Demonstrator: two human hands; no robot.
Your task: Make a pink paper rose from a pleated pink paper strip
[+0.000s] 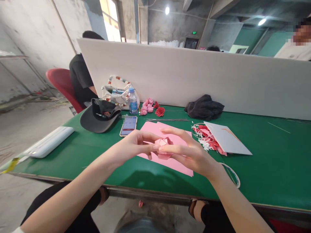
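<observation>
A small pink folded paper rose [164, 147] is held in the air above the table between my left hand [137, 145] and my right hand [184, 150]. Fingertips of both hands press on it from either side, and part of it is hidden by them. Beneath my hands lies a flat sheet of pink paper [167, 165] on the green tabletop [267, 171]. A few finished pink paper roses [147, 107] and a red paper rose [159, 111] sit further back near the partition.
A white partition [194, 77] runs along the table's far side. On the table are a black cap [99, 118], a lit phone [128, 125], a water bottle [132, 103], a beaded bag [119, 92], a dark cloth [204, 107], a white folder [225, 138] with red paper strips, and thin wires. A seated person [81, 72] is beyond the partition.
</observation>
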